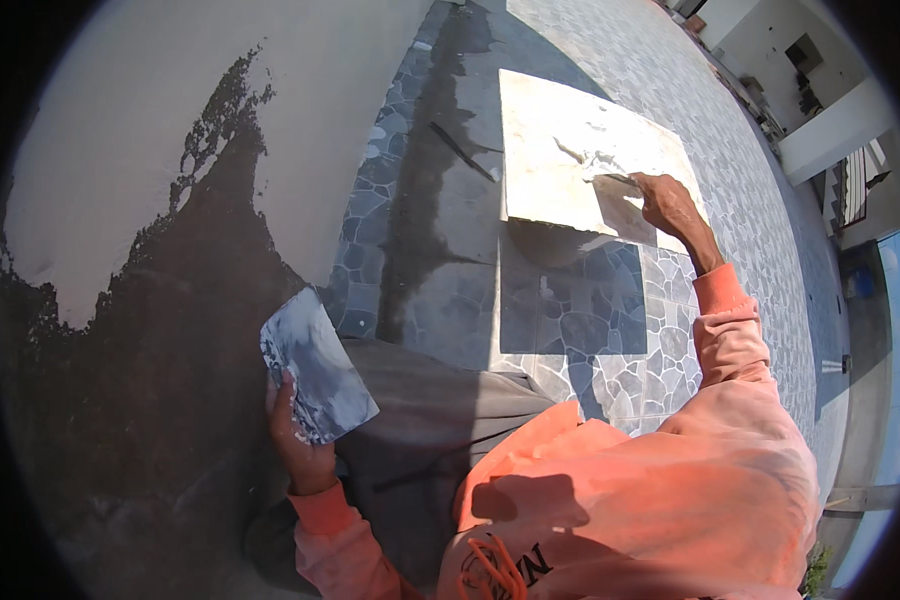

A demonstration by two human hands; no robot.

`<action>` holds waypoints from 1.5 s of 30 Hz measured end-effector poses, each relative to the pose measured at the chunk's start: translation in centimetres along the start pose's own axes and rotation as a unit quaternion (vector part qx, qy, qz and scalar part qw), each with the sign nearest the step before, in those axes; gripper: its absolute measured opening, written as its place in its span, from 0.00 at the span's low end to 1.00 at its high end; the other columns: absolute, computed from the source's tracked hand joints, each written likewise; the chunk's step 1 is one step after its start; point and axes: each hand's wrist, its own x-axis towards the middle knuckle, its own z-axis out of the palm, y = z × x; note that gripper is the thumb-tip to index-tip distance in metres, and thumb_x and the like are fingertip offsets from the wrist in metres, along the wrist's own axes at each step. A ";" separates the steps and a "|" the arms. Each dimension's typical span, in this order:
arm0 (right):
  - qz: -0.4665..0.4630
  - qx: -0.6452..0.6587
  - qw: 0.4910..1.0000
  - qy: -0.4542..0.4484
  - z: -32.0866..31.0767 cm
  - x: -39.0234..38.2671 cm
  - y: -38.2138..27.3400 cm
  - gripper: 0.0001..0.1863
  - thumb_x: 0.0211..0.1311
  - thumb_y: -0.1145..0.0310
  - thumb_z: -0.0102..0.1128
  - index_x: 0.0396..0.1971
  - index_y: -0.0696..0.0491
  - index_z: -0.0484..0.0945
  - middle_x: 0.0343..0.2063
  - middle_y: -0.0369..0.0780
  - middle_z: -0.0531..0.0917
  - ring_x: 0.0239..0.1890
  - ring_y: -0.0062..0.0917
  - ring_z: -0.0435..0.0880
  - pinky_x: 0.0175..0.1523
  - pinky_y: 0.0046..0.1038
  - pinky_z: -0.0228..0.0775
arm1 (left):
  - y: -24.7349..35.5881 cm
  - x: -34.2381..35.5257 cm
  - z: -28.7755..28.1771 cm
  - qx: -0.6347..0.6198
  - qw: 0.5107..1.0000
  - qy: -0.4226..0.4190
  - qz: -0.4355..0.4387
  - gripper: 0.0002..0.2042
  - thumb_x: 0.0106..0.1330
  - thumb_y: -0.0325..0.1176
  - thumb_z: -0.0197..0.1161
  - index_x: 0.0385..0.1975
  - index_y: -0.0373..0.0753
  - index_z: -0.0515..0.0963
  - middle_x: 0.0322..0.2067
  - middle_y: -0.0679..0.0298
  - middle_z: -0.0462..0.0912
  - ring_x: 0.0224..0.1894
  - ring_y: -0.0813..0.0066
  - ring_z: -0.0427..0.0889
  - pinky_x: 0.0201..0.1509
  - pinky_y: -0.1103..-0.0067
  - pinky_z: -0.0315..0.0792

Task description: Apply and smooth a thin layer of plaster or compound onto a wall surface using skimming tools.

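My left hand [300, 440] is closed on a flat, rectangular steel plastering trowel [320, 365], its face smeared with white and grey paste. The trowel is held up close to the wall [150, 330], which is partly pale-coated and partly dark with a ragged border between. Out to the right, my right hand [667, 203] grips a small putty knife [615, 178] at the edge of a wet white paste heap [602, 160]. That paste lies on a square, off-white board [540, 195] raised above the floor. Fingers hide most of the knife's handle.
A dark thin strip [460, 150] lies on the floor between wall and board. Stone-patterned grey tiles [610, 375] cover the floor, with a damp-looking dark band along the wall. A white column [835, 130] stands at the far right. My bent leg [430, 400] is beside the wall.
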 end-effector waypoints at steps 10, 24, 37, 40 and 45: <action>0.019 0.216 0.976 0.004 -1.3 0.1 4.2 0.12 0.53 0.73 0.45 0.36 0.62 0.72 0.21 0.40 0.75 0.23 0.25 0.68 0.29 0.28 0.62 | 0.4 1.0 0.2 -0.386 0.877 0.064 -0.281 0.21 0.70 0.33 0.50 0.58 0.28 0.63 0.54 0.58 0.71 0.56 0.73 0.70 0.59 0.76 0.65; 0.387 0.605 0.691 0.080 5.2 -5.0 5.3 0.08 0.53 0.76 0.50 0.30 0.65 0.73 0.23 0.40 0.77 0.20 0.25 0.77 0.27 0.33 0.76 | -0.6 0.5 0.4 -0.357 0.886 0.082 -0.282 0.19 0.70 0.30 0.49 0.58 0.26 0.64 0.54 0.56 0.71 0.55 0.72 0.72 0.59 0.75 0.66; 0.340 0.722 0.594 0.103 6.6 1.9 -3.0 0.11 0.58 0.81 0.43 0.40 0.70 0.67 0.36 0.52 0.77 0.32 0.38 0.82 0.32 0.37 0.83 | 1.5 1.3 0.4 -0.460 0.822 0.086 -0.325 0.20 0.68 0.32 0.52 0.57 0.30 0.66 0.50 0.59 0.74 0.52 0.72 0.75 0.55 0.76 0.69; 0.341 0.755 0.554 0.087 7.1 3.9 -4.2 0.13 0.58 0.82 0.41 0.43 0.70 0.66 0.41 0.55 0.76 0.39 0.42 0.81 0.36 0.33 0.83 | 1.1 0.9 0.3 -0.436 0.846 0.073 -0.300 0.19 0.67 0.31 0.53 0.56 0.31 0.67 0.49 0.59 0.75 0.50 0.72 0.76 0.54 0.76 0.70; 0.297 0.884 0.302 0.196 7.7 5.7 -6.6 0.15 0.60 0.83 0.40 0.47 0.67 0.65 0.47 0.52 0.73 0.49 0.40 0.76 0.51 0.32 0.77 | 1.7 1.5 0.3 -0.489 0.802 0.091 -0.331 0.17 0.67 0.31 0.53 0.54 0.32 0.68 0.48 0.60 0.76 0.48 0.73 0.77 0.52 0.77 0.70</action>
